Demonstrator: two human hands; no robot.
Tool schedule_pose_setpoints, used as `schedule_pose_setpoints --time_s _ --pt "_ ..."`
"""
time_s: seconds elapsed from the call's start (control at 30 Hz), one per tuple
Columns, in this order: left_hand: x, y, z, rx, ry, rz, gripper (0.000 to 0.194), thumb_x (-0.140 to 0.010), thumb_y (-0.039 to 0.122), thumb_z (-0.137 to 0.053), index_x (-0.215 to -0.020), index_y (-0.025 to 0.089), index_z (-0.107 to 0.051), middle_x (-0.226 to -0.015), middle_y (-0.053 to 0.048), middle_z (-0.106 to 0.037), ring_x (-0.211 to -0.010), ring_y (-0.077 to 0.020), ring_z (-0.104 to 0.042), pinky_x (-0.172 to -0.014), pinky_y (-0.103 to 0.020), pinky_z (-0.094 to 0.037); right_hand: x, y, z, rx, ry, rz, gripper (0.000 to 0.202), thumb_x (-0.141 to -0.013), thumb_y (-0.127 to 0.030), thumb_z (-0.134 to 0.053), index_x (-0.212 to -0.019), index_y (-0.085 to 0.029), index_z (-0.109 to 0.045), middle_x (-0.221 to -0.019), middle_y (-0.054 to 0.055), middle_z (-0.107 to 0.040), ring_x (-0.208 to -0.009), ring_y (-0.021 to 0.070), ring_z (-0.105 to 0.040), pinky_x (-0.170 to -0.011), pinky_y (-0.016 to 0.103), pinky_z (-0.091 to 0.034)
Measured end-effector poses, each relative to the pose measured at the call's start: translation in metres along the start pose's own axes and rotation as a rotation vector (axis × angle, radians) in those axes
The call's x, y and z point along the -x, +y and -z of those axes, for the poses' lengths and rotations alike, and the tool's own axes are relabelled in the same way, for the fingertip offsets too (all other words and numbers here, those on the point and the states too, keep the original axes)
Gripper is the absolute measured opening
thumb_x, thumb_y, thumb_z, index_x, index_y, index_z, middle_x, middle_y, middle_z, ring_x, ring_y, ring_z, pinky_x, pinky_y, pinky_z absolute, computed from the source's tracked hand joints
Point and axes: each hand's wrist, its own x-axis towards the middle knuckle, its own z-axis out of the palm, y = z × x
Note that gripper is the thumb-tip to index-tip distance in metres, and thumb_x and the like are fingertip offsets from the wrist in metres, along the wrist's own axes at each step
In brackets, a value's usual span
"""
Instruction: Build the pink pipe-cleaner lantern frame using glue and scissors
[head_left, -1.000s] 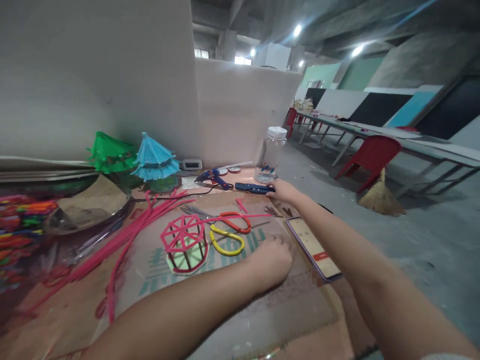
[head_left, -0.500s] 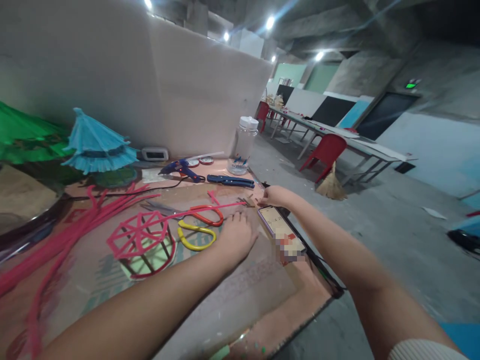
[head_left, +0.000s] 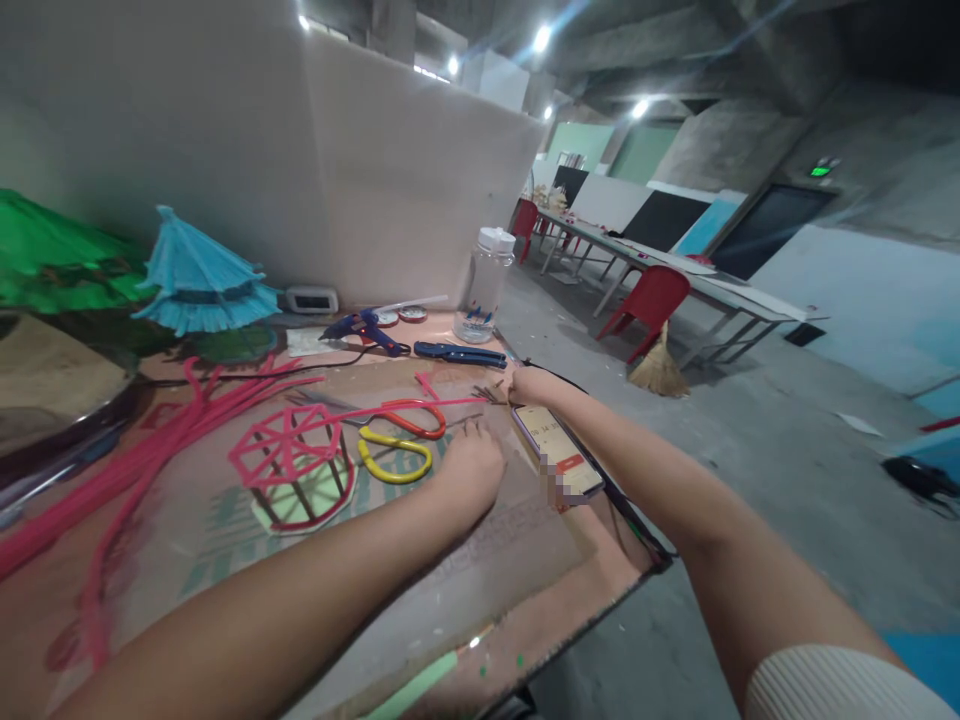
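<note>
My left hand [head_left: 469,465] rests knuckles-down on the cardboard work surface [head_left: 480,570], fingers curled, next to yellow-handled scissors [head_left: 394,455] and red-handled scissors [head_left: 409,415]. My right hand [head_left: 531,384] reaches across to a scatter of small brown stick pieces [head_left: 489,394], fingertips on them; whether it grips one is hidden. A phone [head_left: 559,452] with a lit screen lies under my right forearm. A pink pipe-cleaner frame [head_left: 289,462] stands on a green disc to the left.
Blue pliers [head_left: 459,354], a blue glue gun [head_left: 367,328] and a clear jar [head_left: 487,285] sit at the back by the partition wall. Loose pink pipe cleaners [head_left: 135,460] lie at left, near blue [head_left: 199,280] and green paper umbrellas. The table edge [head_left: 637,545] drops off at right.
My right hand drew back from the blue pliers to the small stick pieces near the phone. The camera swung right. My left hand stayed in place.
</note>
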Motion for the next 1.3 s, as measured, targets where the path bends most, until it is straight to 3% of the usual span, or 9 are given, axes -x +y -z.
schedule_pose_setpoints --time_s 0.13,0.3,0.4,0.57,0.73,0.9,1.07,1.3 --pt "0.009 -0.003 0.006 -0.011 -0.041 -0.049 0.032 -0.098 0.019 -0.056 -0.117 -0.003 -0.071 -0.115 -0.032 -0.072 -0.103 -0.0360 -0.071 -0.086 -0.044 -0.054 0.005 -0.012 0.016 -0.027 -0.059 0.009 0.035 -0.100 -0.039 -0.065 -0.129 -0.018 -0.064 -0.132 0.010 -0.064 -0.111 0.0253 -0.067 -0.094 0.045 -0.059" --pt "0.039 -0.014 0.006 -0.036 -0.074 -0.121 0.042 -0.099 0.020 -0.053 -0.135 0.000 -0.063 -0.143 -0.029 -0.061 -0.125 -0.0387 -0.064 -0.100 -0.050 -0.051 -0.006 -0.031 0.028 -0.088 -0.021 0.076 0.035 -0.101 -0.039 -0.064 -0.130 -0.019 -0.063 -0.132 0.010 -0.065 -0.111 0.0245 -0.067 -0.093 0.046 -0.059" --pt "0.063 -0.023 0.002 -0.034 -0.058 -0.165 0.044 -0.101 0.023 -0.051 -0.138 0.002 -0.062 -0.145 -0.026 -0.061 -0.132 -0.0384 -0.060 -0.109 -0.051 -0.046 -0.011 -0.022 0.028 -0.083 0.015 0.041 0.035 -0.101 -0.038 -0.064 -0.130 -0.019 -0.063 -0.133 0.010 -0.064 -0.112 0.0244 -0.067 -0.094 0.046 -0.059" --pt "0.091 -0.036 -0.005 0.048 0.100 -0.181 0.042 -0.104 0.028 -0.047 -0.139 0.011 -0.062 -0.148 -0.017 -0.061 -0.138 -0.0329 -0.057 -0.120 -0.050 -0.038 -0.008 -0.001 0.011 -0.051 0.019 -0.042 0.036 -0.100 -0.038 -0.065 -0.131 -0.020 -0.062 -0.133 0.010 -0.064 -0.112 0.0243 -0.066 -0.094 0.045 -0.059" --pt "0.090 -0.038 -0.001 0.084 0.066 -0.183 0.042 -0.104 0.031 -0.047 -0.138 0.014 -0.064 -0.147 -0.013 -0.064 -0.138 -0.0326 -0.056 -0.123 -0.053 -0.033 -0.006 -0.007 0.002 -0.056 0.034 -0.057 0.036 -0.101 -0.038 -0.065 -0.131 -0.020 -0.063 -0.133 0.010 -0.064 -0.112 0.0242 -0.066 -0.094 0.046 -0.059" --pt "0.088 -0.038 0.004 0.088 0.036 -0.178 0.043 -0.104 0.033 -0.049 -0.139 0.013 -0.063 -0.146 -0.013 -0.064 -0.137 -0.0334 -0.056 -0.122 -0.055 -0.032 -0.002 -0.023 0.019 -0.096 0.036 0.032 0.035 -0.100 -0.040 -0.064 -0.127 -0.018 -0.064 -0.127 0.009 -0.066 -0.107 0.0235 -0.068 -0.091 0.045 -0.059" --pt "0.088 -0.039 0.006 0.105 0.037 -0.174 0.041 -0.104 0.032 -0.049 -0.139 0.015 -0.063 -0.146 -0.012 -0.064 -0.137 -0.0323 -0.056 -0.122 -0.055 -0.030 0.011 -0.025 0.029 -0.071 0.034 0.049 0.027 -0.103 -0.039 -0.058 -0.111 -0.017 -0.072 -0.110 0.009 -0.074 -0.107 0.0239 -0.070 -0.093 0.035 -0.054" --pt "0.087 -0.040 0.006 0.095 0.033 -0.176 0.042 -0.103 0.033 -0.049 -0.138 0.015 -0.064 -0.146 -0.012 -0.065 -0.137 -0.0324 -0.056 -0.122 -0.053 -0.029 0.028 -0.019 0.014 -0.008 -0.117 0.024 0.034 -0.101 -0.038 -0.064 -0.129 -0.019 -0.064 -0.132 0.010 -0.065 -0.111 0.0236 -0.067 -0.093 0.045 -0.059"
